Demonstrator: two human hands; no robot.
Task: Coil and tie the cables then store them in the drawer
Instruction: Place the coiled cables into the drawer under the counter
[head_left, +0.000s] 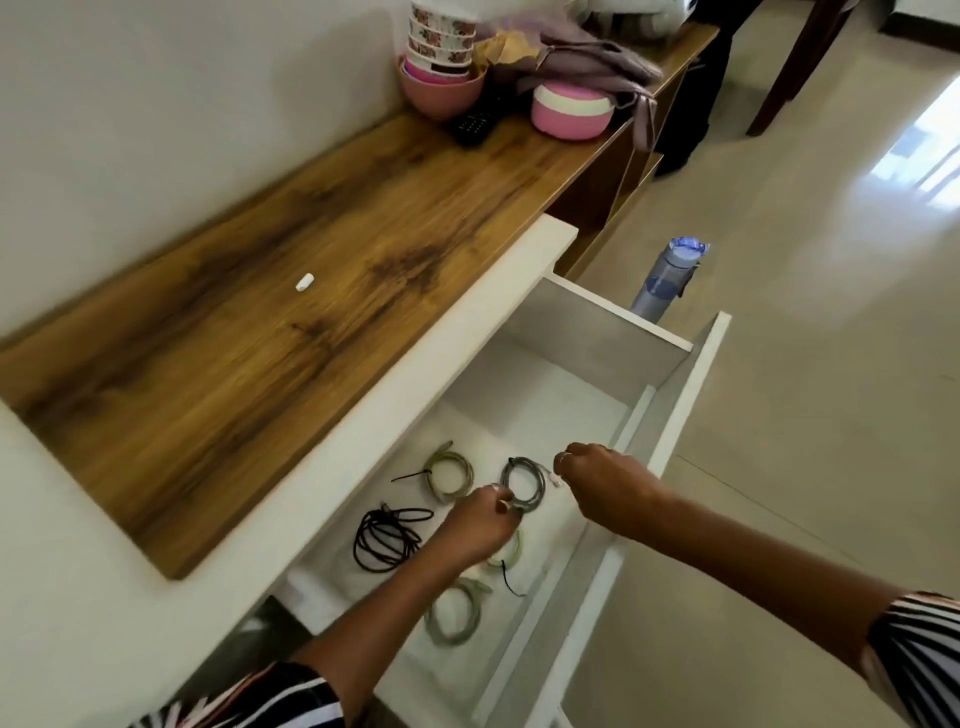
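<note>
The white drawer (597, 338) stands pulled out, with several coiled cables on its floor. A grey coil (523, 480) lies mid-drawer; my left hand (480, 525) pinches its near edge. My right hand (602, 486) hovers just right of that coil, fingers curled near the cable's white plug end (555, 478). A greenish coil with a black tie (449, 474) lies to the left. A black coil (387, 538) lies nearer the drawer's left side. Two more greenish coils (457, 613) lie under my left forearm, one partly hidden.
A wooden counter top (260, 338) runs along the wall with a small white object (304, 282) on it. Pink bowls (441, 88), a pink lidded container (570, 111), a remote and cloth crowd its far end. A blue water bottle (667, 278) stands on the floor beyond the drawer.
</note>
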